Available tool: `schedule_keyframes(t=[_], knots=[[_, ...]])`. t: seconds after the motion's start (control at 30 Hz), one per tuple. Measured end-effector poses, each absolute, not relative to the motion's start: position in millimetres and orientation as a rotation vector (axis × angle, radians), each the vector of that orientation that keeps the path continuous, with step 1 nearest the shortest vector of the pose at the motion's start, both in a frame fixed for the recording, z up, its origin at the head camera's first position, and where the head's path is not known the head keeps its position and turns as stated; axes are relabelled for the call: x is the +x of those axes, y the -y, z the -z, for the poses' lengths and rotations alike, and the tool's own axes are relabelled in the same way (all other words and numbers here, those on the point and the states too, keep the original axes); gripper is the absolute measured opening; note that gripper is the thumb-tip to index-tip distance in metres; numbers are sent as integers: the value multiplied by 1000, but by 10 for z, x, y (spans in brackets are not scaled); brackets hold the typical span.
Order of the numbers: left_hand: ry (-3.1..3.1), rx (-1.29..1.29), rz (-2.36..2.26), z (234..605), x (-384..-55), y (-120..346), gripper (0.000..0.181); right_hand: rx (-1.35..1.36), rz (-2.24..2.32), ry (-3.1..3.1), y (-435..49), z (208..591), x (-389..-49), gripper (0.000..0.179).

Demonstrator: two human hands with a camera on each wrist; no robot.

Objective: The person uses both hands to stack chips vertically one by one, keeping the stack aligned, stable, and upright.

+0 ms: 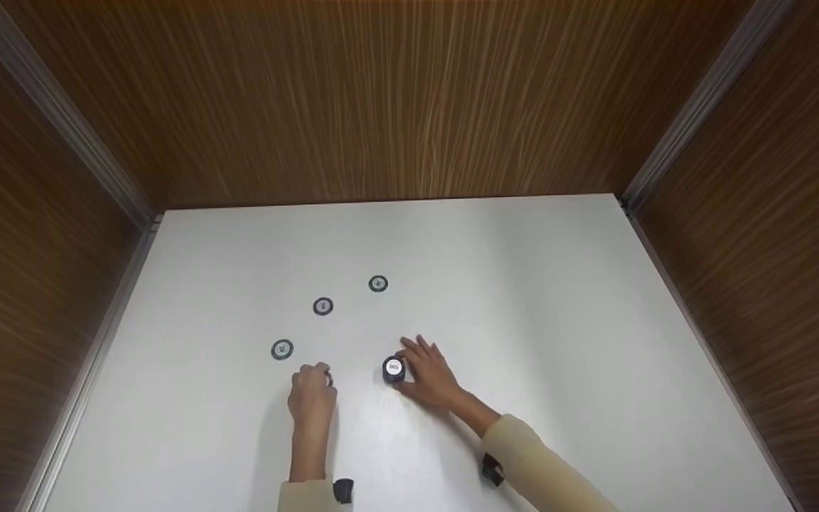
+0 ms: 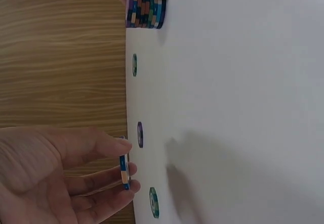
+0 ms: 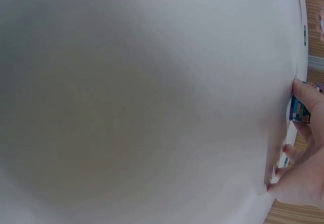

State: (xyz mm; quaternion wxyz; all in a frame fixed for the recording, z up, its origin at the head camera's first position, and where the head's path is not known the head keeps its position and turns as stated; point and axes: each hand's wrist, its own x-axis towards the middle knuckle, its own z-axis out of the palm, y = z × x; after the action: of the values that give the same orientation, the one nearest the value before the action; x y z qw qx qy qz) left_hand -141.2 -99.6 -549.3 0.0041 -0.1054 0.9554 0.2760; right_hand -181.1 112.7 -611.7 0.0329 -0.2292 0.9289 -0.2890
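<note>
Head view only: whole layout from above, number-marked white top of the stack (image 1: 394, 368), wood panel (image 1: 381, 99) along the 12 o'clock side of the worktop (image 1: 537, 299).
Left wrist view only: blue, white and tan edge of the held chip (image 2: 125, 171); from above, mostly covered by fingers. Mixed-colour edges of the stack also clear here.
Right wrist view: same stack from the side, cut off by the frame at 3 o'clock.
Left grip (image 1: 312, 395): nearly closed, thumb one side, fingertips the other, pinching the held chip roughly level, clear of the worktop. Sits between 8 and 9 o'clock of the stack.
Right grip (image 1: 434, 373): part-way closed, thumb and finger round the stack, other fingers spread out. Lies at 3 o'clock of the stack.
Loose chips, flat, seen from stack: green chip (image 1: 378, 284) at 12, purple chip (image 1: 323, 306) between 10 and 11, second green chip (image 1: 282, 349) between 9 and 10.
</note>
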Motion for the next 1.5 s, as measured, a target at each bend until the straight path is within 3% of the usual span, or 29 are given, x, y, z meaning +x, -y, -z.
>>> schedule_keyframes(t=[0.83, 1.5], knots=[[-3079, 106, -860, 5465, -1520, 396, 29, -748, 891, -2898, -1114, 6114, -1787, 48], [-3169, 210, -650, 5515, -1513, 144, 24, -762, 895, -2919, -1102, 6132, -1777, 48]])
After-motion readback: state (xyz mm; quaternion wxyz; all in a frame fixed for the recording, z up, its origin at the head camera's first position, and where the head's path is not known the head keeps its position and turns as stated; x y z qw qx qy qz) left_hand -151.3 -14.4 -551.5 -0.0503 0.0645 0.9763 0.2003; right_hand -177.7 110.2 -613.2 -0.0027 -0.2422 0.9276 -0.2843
